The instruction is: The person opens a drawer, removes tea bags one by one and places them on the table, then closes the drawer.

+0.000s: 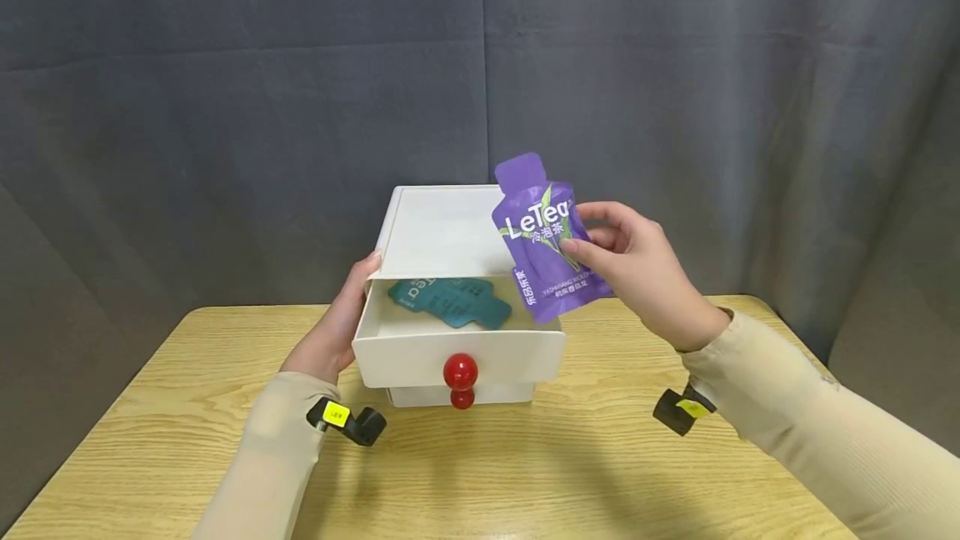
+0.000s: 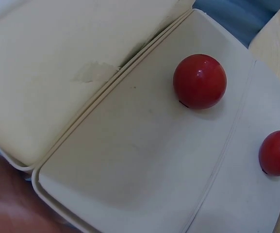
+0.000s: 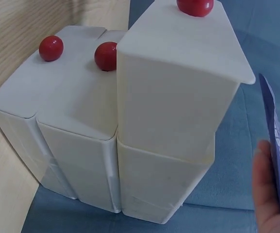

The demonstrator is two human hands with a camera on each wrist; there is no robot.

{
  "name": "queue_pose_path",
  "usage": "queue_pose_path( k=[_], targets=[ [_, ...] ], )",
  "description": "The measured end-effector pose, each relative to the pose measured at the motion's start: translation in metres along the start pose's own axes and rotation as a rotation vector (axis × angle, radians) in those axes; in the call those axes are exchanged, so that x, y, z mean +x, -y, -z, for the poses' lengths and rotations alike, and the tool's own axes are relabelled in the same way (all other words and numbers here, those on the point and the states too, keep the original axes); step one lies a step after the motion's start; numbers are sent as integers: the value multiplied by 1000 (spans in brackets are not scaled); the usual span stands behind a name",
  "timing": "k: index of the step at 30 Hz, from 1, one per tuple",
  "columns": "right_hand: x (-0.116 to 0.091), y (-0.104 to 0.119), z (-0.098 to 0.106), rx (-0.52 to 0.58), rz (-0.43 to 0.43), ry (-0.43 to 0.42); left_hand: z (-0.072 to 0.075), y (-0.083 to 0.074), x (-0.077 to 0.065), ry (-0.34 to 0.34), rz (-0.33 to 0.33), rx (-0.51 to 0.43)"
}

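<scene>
A purple LeTea pouch (image 1: 551,244) is pinched between the thumb and fingers of my right hand (image 1: 637,265), above the right side of a pulled-out top drawer (image 1: 457,361). The pouch (image 3: 276,145) also shows edge-on in the right wrist view, beside that drawer. Inside the drawer lie teal pouches (image 1: 457,302), overlapping, so their number is unclear. My left hand (image 1: 333,327) rests against the left side of the white drawer cabinet (image 1: 446,227), thumb near its top front edge; its other fingers are mostly hidden. Part of that hand (image 2: 8,194) appears dark in the left wrist view.
A red round knob (image 1: 461,372) sticks out from the open drawer's front. Lower drawers bear red knobs too, such as one knob (image 3: 51,48) in the right wrist view. The cabinet stands on a wood-grain table (image 1: 450,473), before a grey curtain (image 1: 300,107).
</scene>
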State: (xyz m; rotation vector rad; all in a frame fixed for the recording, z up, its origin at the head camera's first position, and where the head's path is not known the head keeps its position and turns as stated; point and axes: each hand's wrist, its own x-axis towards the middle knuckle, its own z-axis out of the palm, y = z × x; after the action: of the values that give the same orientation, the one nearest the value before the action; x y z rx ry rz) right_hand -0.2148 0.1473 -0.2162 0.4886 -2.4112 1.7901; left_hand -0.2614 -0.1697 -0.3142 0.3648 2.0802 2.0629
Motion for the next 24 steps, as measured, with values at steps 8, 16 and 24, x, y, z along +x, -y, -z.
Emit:
queue_pose_path(
  k=[8,16,24],
  targets=[
    [-6,-5,11,9,59,-109,1,-2,-3,12,-24,-12],
    [-9,-19,21,16,57,-184,2,-4,-6,16,-14,-1],
    [-9,-39,27,50,6,-222,2,-4,-6,14,-5,-1]
  ],
)
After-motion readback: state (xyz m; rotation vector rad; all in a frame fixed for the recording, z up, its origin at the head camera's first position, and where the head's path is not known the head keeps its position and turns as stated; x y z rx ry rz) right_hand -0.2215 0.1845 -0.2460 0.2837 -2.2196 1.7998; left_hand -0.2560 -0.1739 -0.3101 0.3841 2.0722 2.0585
